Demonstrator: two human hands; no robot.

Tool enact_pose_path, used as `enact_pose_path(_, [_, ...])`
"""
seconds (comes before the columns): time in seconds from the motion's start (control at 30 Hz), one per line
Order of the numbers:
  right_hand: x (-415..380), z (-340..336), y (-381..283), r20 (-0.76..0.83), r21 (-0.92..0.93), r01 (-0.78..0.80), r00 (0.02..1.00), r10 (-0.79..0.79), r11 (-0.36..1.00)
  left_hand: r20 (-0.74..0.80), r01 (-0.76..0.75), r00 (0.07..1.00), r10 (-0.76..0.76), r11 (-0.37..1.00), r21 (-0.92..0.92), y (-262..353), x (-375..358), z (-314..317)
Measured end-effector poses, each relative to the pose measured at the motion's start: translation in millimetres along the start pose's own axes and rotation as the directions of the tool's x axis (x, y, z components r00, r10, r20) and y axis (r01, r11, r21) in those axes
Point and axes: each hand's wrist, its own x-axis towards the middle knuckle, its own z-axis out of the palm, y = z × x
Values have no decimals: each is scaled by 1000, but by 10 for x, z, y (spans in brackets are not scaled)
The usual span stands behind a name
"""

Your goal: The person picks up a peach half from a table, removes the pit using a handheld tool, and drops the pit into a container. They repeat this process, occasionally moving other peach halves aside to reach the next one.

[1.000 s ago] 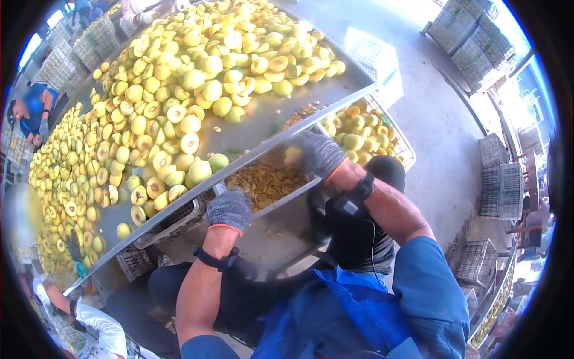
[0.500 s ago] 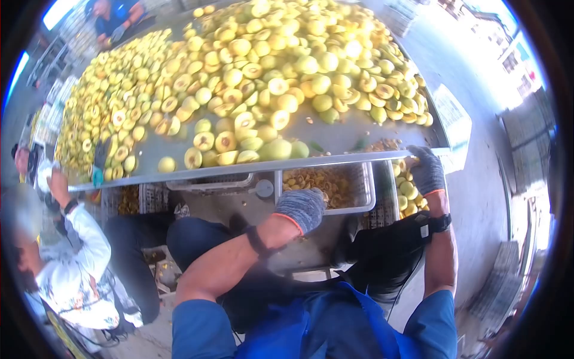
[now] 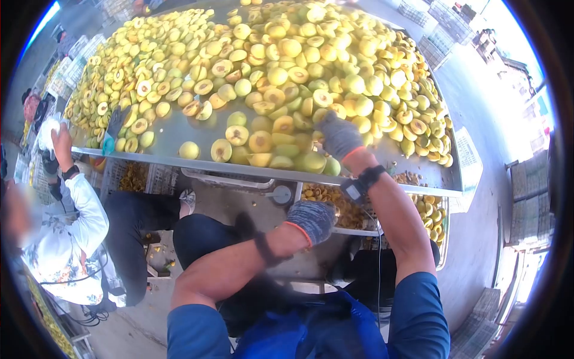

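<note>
My right hand [image 3: 341, 139], in a grey knit glove, reaches onto the metal table with its fingers curled on a peach half [image 3: 318, 139] at the near edge of the pile. My left hand [image 3: 312, 221], gloved the same way, is closed in a fist below the table edge. Whatever it grips is mostly hidden by the fingers. Just beyond that fist, a white crate [image 3: 298, 192] holds brownish fruit scraps [image 3: 326, 194]. Halved yellow-green peaches [image 3: 236, 135], some showing brown pit hollows, lie around my right hand.
The table's raised metal rim [image 3: 251, 170] runs between my hands. Under its right end stands a crate of peach halves [image 3: 427, 212]. At my left sits a person in a white patterned sleeve [image 3: 86, 218]. A thin cable [image 3: 379, 281] hangs from my right wrist.
My right hand has moved left from the table's right-hand rim onto the peaches. My left hand stays closed near the scrap crate. The view has shifted slightly.
</note>
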Motion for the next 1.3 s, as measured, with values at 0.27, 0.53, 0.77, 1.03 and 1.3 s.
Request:
enact_pose_path(0.27, [-1124, -236, 273, 61, 990, -110, 898, 435, 89, -519, 3, 847, -116, 977, -213, 194, -20, -277])
enact_pose_path(0.53, [-1845, -321, 219, 258, 941, -159, 907, 332, -298, -597, -267, 798, -86, 837, -477, 366, 185, -161])
enact_pose_path(0.77, [-1973, -361, 191, 32, 976, -105, 935, 352, 190, -486, -138, 860, -156, 845, -516, 407, 325, 81])
enact_pose_path(1.03, [-1980, -178, 283, -304, 805, 72, 902, 305, 589, -527, -203, 847, -68, 875, -439, 444, 415, 136])
enact_pose_path(1.3, [-1977, -421, 555, -163, 786, 65, 981, 105, 615, -459, -236, 888, 14, 871, -430, 476, 436, -18])
